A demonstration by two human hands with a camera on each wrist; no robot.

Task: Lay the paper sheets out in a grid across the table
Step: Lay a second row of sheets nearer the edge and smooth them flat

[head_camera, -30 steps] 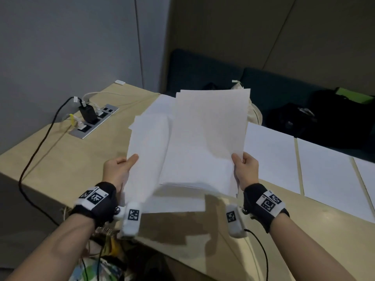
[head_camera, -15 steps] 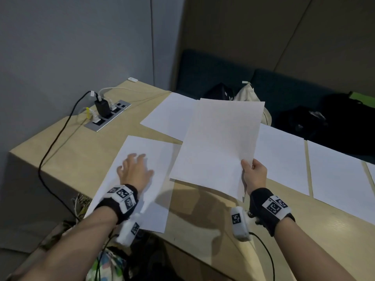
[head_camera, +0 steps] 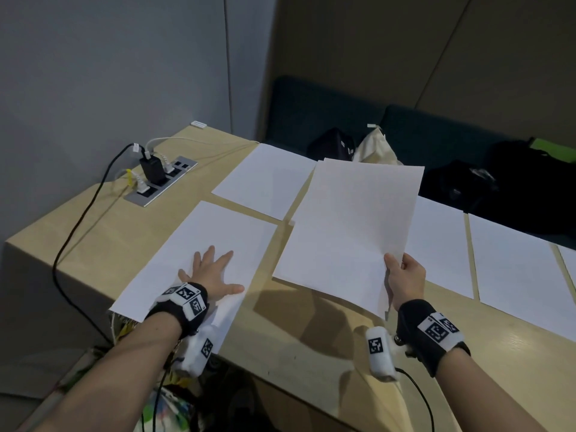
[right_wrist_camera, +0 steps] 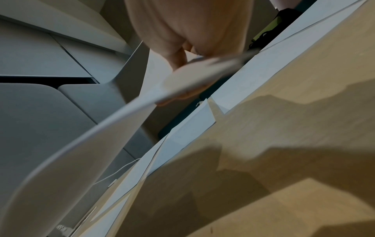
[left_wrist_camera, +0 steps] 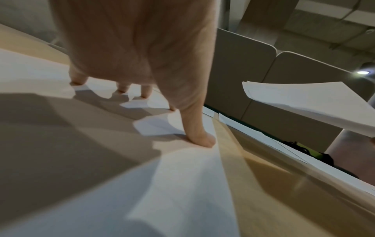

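My left hand lies flat with fingers spread on a white sheet at the table's near left; that sheet's near end hangs over the table edge. In the left wrist view the fingertips press the sheet. My right hand pinches the near right corner of a stack of white sheets, held above the wooden table. The right wrist view shows the thumb and fingers clamped on the stack. More sheets lie flat along the far side: one at left, others at right.
A power strip with chargers and cables sits in the table's far left corner. A black cable trails over the left edge. Dark bags and a cream bag rest on the bench behind.
My left hand took one sheet off the stack, laid it on the near left of the table and now flattens it. My right hand keeps holding the stack.
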